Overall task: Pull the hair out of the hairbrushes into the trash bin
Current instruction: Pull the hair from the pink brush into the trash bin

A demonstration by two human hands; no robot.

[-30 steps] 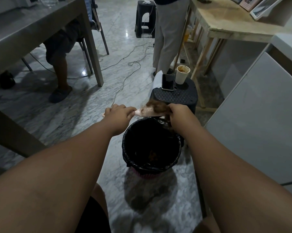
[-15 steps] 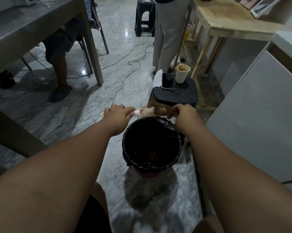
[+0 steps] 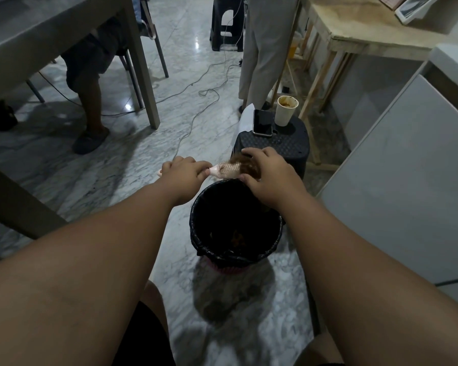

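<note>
Gripping the handle of a pink brush (image 3: 224, 170), the left hand (image 3: 183, 172) is curled in a fist and holds it level over the far rim of the bin (image 3: 235, 256). The right hand (image 3: 269, 178) lies over the brush head, fingers and thumb pinched round a clump of brown hair (image 3: 245, 165) (still tangled in the bristles). More hair lies deep in the black-lined bin. Behind stands a stool (image 3: 275, 145) bearing a phone (image 3: 262, 122) and a cup (image 3: 286, 110).
</note>
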